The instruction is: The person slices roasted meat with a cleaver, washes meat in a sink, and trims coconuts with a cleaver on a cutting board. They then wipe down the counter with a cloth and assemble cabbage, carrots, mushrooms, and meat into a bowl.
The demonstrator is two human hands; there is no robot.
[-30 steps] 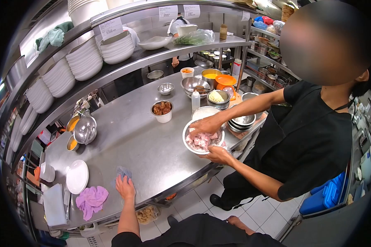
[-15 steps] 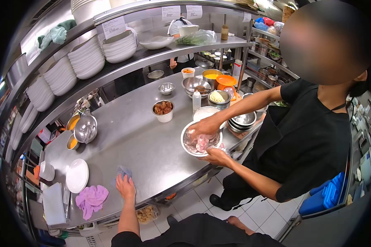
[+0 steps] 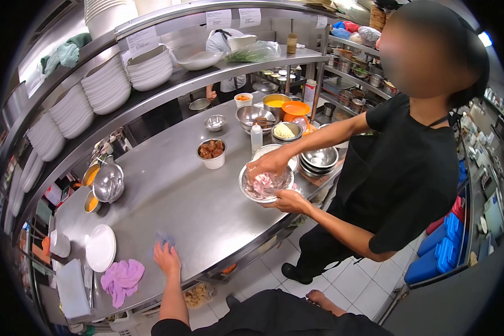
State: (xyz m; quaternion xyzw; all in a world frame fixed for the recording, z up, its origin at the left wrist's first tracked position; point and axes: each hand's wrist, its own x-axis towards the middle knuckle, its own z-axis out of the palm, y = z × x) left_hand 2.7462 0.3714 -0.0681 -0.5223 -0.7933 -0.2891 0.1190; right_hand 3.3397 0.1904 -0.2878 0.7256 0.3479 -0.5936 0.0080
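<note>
My left hand [image 3: 167, 259] lies over a blue-grey cloth [image 3: 164, 241] near the front edge of the steel table, its fingers on the cloth, which is blurred and partly covered. To its left is a crumpled purple cloth [image 3: 122, 281], with a white plate [image 3: 101, 248] just behind. Low by my dark clothing hangs my right hand [image 3: 317, 298], away from the table; its fingers are mostly hidden. Across the table's right side, a co-worker has both hands at a bowl [image 3: 244, 190] of pale pink, raw-looking meat, one hand inside and the other at its rim.
A tub of browned pieces [image 3: 211, 158], a squeeze bottle [image 3: 256, 139] and stacked metal bowls [image 3: 319, 158] stand toward the back right. A wire strainer [image 3: 108, 183] lies at the left. Stacked white dishes [image 3: 106, 89] fill the overhead shelf [image 3: 207, 84]. Blue bins [image 3: 431, 263] stand right.
The view has turned slightly right, so most things sit further left. The co-worker's hands have shifted at the bowl. My left hand stays on the cloth with little movement.
</note>
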